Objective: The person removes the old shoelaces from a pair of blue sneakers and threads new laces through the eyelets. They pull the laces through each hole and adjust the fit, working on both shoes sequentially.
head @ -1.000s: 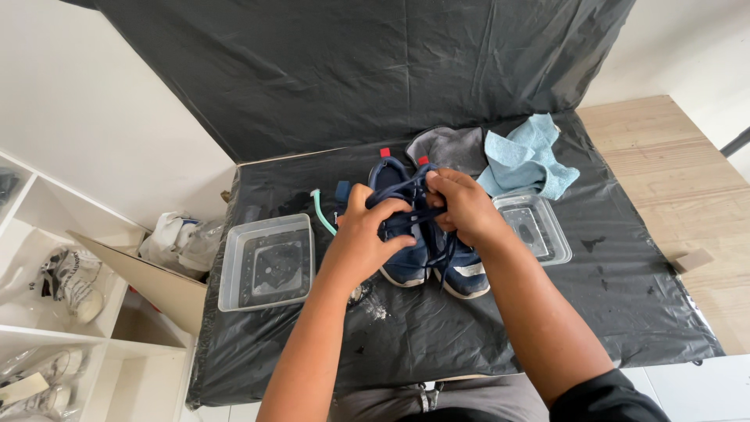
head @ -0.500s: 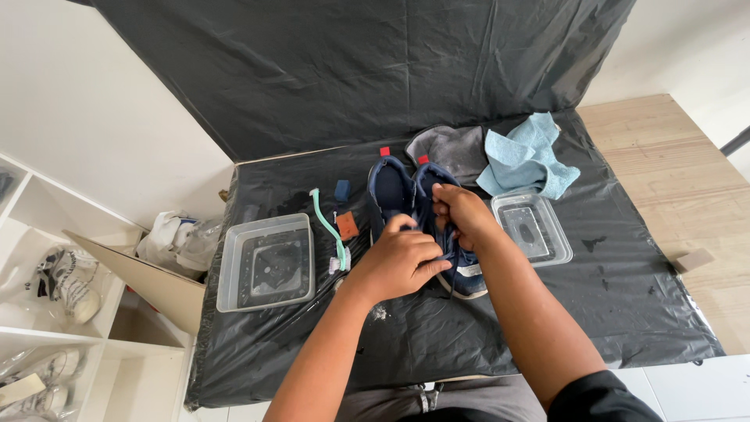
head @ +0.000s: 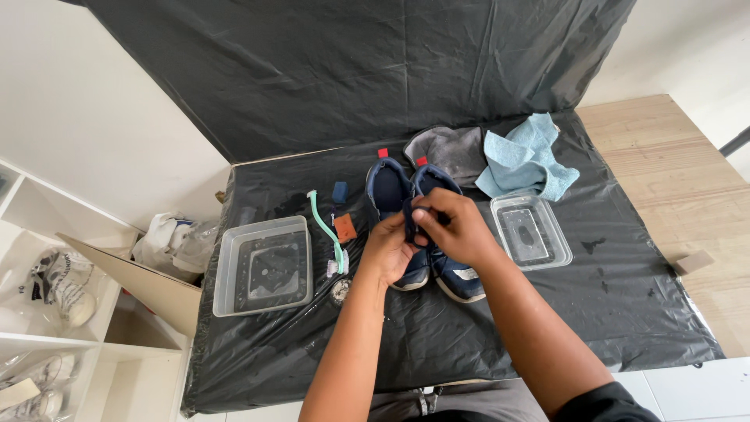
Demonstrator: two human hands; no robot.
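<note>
A black plastic sheet (head: 547, 312) covered the worktop and ran up the wall behind it, with a white shelf unit (head: 47, 312) holding pale shoes standing to the left. At the centre of the sheet sat a pair of navy sneakers (head: 388, 187), side by side, toes toward the person, red tabs at the heels. The person's left hand (head: 387, 250) and right hand (head: 457, 227) met over the two shoes, fingers pinched together on a dark lace (head: 408, 220) held between them just above the sneakers; each grip was closed on that lace. A large clear tub (head: 226, 270) lay to the left of the shoes, and a smaller clear tray (head: 533, 232) just to their right. Beyond the tray, a light blue cloth (head: 523, 160) lay crumpled beside a grey cloth (head: 449, 148), which touched the heel end of the right-hand shoe. Between the tub and the shoes lay a green-handled brush (head: 326, 230), an orange block (head: 344, 228), a small blue block (head: 340, 191) and a small round lid (head: 340, 291).
</note>
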